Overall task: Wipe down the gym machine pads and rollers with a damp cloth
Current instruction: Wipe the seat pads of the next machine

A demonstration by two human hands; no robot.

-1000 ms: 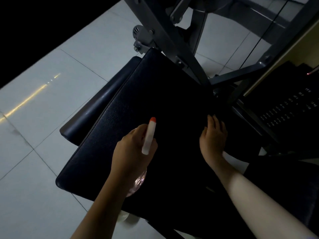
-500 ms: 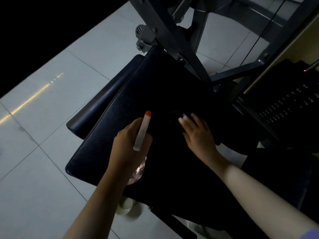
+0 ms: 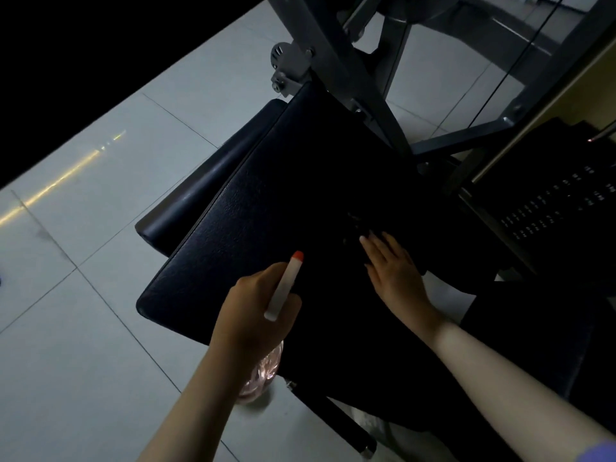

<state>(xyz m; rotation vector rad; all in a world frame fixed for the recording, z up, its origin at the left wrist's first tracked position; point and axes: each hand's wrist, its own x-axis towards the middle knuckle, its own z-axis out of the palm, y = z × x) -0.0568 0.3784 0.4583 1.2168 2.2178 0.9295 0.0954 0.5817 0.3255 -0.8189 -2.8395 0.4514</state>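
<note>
A large black padded seat runs diagonally through the middle of the view. A black cylindrical roller lies along its left edge. My left hand grips a spray bottle over the pad's near end. The bottle's white nozzle with an orange tip points up and away, and its clear pinkish body hangs below my fist. My right hand lies flat on the pad with fingers straight. A dark, crumpled cloth is barely visible at its fingertips.
The machine's grey steel frame crosses above the pad's far end. A black weight stack with small white numbers stands at the right. Pale floor tiles spread to the left, and a dark leg of the pad support reaches toward me.
My right hand has slid left from the pad's right edge toward its middle, fingers now spread flat. My left hand still holds the spray bottle in about the same place.
</note>
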